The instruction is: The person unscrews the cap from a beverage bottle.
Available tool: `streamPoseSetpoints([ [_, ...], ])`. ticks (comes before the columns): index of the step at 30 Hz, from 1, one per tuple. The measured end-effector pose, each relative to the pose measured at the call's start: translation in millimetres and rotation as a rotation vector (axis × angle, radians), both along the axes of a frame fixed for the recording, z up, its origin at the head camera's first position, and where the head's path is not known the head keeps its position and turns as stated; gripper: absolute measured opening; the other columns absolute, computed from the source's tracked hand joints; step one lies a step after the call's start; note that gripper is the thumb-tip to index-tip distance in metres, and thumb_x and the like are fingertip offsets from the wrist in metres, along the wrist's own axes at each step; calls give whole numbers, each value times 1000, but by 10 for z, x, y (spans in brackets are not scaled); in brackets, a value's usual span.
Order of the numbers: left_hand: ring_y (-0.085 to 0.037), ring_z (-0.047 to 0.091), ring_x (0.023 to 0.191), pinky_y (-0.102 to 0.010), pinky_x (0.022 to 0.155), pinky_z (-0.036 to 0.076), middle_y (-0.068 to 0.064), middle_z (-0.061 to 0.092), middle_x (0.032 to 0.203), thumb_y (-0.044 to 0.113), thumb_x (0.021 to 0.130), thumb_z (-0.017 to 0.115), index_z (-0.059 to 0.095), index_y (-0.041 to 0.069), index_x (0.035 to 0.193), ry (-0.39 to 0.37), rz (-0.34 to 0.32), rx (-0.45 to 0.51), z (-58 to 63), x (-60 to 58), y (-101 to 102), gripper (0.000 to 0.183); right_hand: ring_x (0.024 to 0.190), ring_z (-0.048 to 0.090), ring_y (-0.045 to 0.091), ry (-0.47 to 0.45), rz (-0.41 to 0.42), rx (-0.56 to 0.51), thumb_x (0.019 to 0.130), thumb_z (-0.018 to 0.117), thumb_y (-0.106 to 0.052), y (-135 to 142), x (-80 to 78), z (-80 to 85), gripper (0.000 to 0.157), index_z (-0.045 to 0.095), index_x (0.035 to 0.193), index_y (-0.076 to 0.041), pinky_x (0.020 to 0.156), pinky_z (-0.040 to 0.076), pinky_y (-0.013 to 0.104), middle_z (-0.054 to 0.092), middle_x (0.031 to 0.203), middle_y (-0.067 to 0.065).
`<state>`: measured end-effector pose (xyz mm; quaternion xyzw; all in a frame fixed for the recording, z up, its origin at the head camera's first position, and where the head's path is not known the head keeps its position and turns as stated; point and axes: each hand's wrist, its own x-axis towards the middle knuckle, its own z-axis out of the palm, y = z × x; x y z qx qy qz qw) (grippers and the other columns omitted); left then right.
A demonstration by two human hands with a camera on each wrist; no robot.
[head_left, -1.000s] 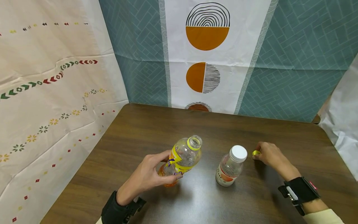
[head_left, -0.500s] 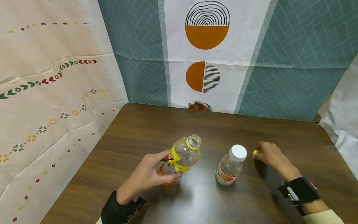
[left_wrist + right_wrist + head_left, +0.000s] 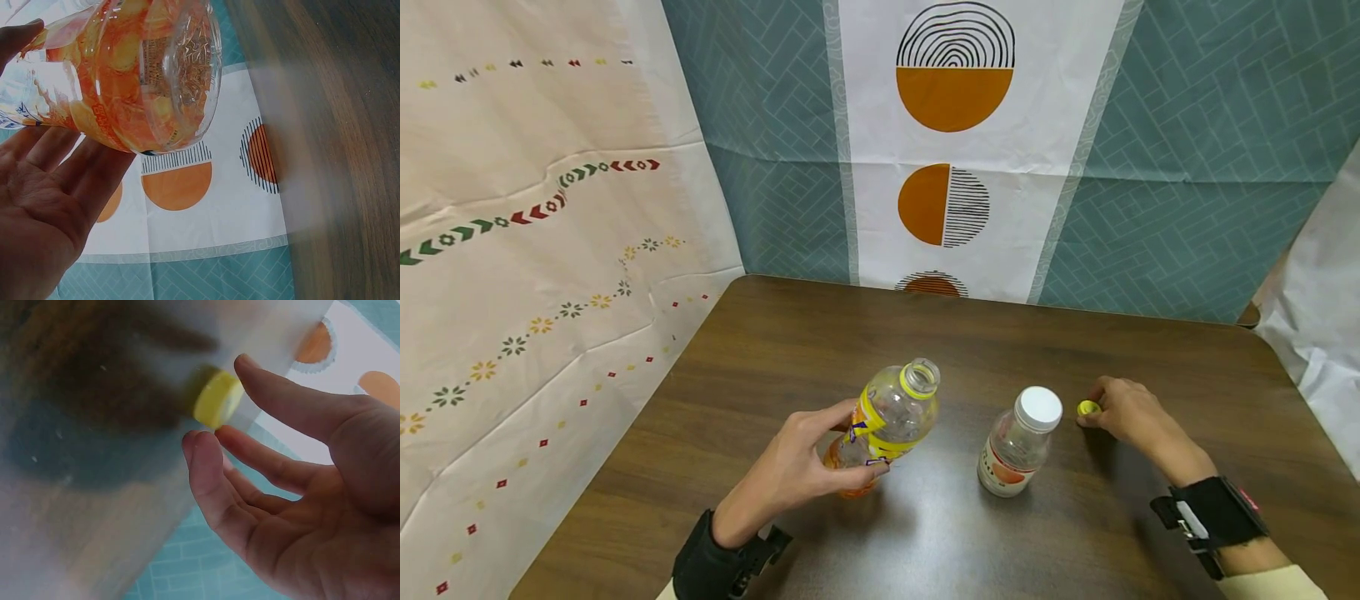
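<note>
My left hand (image 3: 805, 462) grips a clear plastic bottle (image 3: 895, 408) with a yellow and orange label. The bottle tilts to the right, and its mouth is uncapped. In the left wrist view the bottle's base (image 3: 190, 69) shows, with the thumb and fingers around its side. At the right, my right hand (image 3: 1123, 412) holds a small yellow bottle cap (image 3: 1087, 408) between thumb and fingertips, at the table surface. In the right wrist view the cap (image 3: 217, 399) sits at the tips of the thumb and fingers. Its contact with the thumb is hard to see.
A second clear bottle (image 3: 1017, 446) with a white cap (image 3: 1039, 409) stands upright between the hands. The brown wooden table (image 3: 820, 325) ends at a patterned teal and white cloth (image 3: 790, 183) behind. A cream cloth (image 3: 565, 292) hangs at the left.
My right wrist has shifted slightly to the right, while the fingertips stay at the yellow cap. The left hand and its bottle hold nearly still.
</note>
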<state>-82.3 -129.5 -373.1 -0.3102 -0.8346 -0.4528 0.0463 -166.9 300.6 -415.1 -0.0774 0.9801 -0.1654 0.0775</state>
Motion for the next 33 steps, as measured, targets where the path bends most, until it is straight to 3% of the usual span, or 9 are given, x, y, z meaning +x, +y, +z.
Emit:
streamPoseSetpoints([
  [15,-6,62,88,-35,76,55,16,66,106,32,74,79,58,27,123,-1,-19,7,33,11,10,53,85,56,45,84,12,-19,83,72,-22,-21,140,494,48,55,106,16,66,48,56,60,96,34],
  [20,-6,62,86,-37,74,56,16,66,104,32,74,79,58,27,121,13,-27,19,35,14,21,51,86,57,42,160,47,-42,83,72,-24,-102,198,691,49,57,107,15,69,47,57,62,96,31],
  [25,-6,62,85,-37,75,56,16,66,104,33,74,79,58,27,121,15,-32,22,38,24,25,52,80,58,35,291,77,-65,81,73,-23,-230,289,889,42,61,102,11,66,48,54,64,91,26],
  [33,-3,61,86,-33,77,55,16,67,102,35,74,79,58,26,121,33,-24,9,36,39,27,52,79,60,31,416,102,-130,84,71,-28,-489,498,1195,40,61,104,6,64,47,50,64,89,20],
])
